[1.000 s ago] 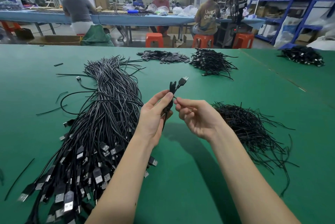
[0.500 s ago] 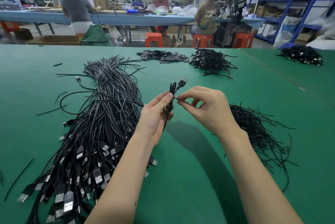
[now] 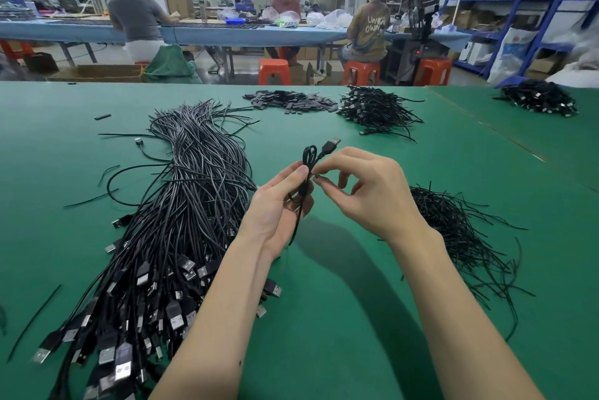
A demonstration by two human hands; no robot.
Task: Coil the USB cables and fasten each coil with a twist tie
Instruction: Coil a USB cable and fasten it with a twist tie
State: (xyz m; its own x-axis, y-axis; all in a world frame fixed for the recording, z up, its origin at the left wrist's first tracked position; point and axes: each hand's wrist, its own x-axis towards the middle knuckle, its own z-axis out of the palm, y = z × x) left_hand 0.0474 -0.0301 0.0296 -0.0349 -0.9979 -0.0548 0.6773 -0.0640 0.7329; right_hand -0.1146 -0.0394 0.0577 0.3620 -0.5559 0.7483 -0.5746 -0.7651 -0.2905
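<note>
Above the green counter (image 3: 356, 318), the left hand (image 3: 278, 205) grips a coiled USB cable (image 3: 308, 166) while the right hand (image 3: 366, 192) pinches a twist tie (image 3: 319, 177) at its middle.

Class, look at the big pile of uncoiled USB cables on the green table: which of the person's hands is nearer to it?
Left. The left hand is just beside the pile of uncoiled USB cables, at its right edge. The right hand lies farther right, beyond the left one.

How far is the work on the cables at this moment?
Done: a pile of tied coils at the far edge. In hand: the left hand holds one coiled cable; the right hand pinches at its middle. Left: the big bundle of loose cables.
</note>
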